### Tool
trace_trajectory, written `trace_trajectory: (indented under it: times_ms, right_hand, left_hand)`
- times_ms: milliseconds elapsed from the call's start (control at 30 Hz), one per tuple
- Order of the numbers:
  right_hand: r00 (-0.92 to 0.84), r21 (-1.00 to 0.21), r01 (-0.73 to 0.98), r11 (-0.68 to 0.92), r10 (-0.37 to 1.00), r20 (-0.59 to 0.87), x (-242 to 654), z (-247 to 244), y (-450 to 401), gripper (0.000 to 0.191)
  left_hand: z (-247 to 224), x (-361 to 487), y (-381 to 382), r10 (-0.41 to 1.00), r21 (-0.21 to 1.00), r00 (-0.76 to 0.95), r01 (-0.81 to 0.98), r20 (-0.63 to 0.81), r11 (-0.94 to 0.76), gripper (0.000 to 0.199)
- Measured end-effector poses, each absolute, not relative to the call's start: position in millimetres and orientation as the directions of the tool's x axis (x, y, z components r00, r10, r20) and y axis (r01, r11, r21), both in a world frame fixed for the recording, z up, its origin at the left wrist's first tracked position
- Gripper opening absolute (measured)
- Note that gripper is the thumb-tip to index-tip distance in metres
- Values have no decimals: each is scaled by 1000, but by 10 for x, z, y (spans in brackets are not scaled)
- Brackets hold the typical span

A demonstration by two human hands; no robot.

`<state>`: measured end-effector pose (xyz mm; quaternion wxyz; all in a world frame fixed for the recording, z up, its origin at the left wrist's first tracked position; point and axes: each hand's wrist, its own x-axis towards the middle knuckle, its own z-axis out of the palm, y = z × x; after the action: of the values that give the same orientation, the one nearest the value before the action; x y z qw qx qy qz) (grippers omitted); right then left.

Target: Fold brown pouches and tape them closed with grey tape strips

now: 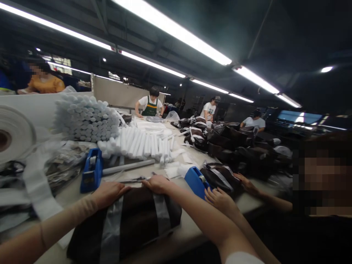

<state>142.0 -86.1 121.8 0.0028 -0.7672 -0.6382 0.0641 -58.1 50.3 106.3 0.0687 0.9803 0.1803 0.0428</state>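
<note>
Fig.: L hand (110, 193) & R hand (158, 184), both open, fingers spread, no grip, flat on far edge of dark brown fabric bag (129, 220) w/ translucent grey bands; bag lying flat at near table edge, btw the hands' arms, prob. pressed to steady it. Blue plastic tape dispenser (92, 170) just far of L hand; 2nd blue plastic tape dispenser (195, 181) just right of R hand, both apparently kept within reach. Long grey rod (125, 167) beside 1st dispenser. Neighbouring person's hands (220, 201) on brown wrapped bag (220, 179), right of 2nd dispenser. Far-left: stacked white foam cylinders (85, 119), stacked tight, prob. for quick pick-up; loose white foam cylinders (137, 143) nearer centre. Wide white film roll (13, 135) at left. Heap of dark wrapped bags (233, 143) at right. Pale worktable (189, 234) running near to far; person in green apron (150, 104) at far end. Long fluorescent tubes (170, 29) under dark ceiling.
</note>
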Motion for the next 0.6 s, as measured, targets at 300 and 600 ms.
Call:
trace_trajectory:
  times_ms: [300, 600]
  right_hand:
    - [159, -61, 984, -168, 979, -125, 1638, 1070, -898, 61]
    - [203, -157, 966, -204, 979, -23, 1767, 1204, -1099, 53]
  left_hand:
    - [1031, -667, 588, 384, 117, 923, 382, -6, -917, 54]
    - [1060, -770, 804, 316, 310, 949, 303, -7, -901, 62]
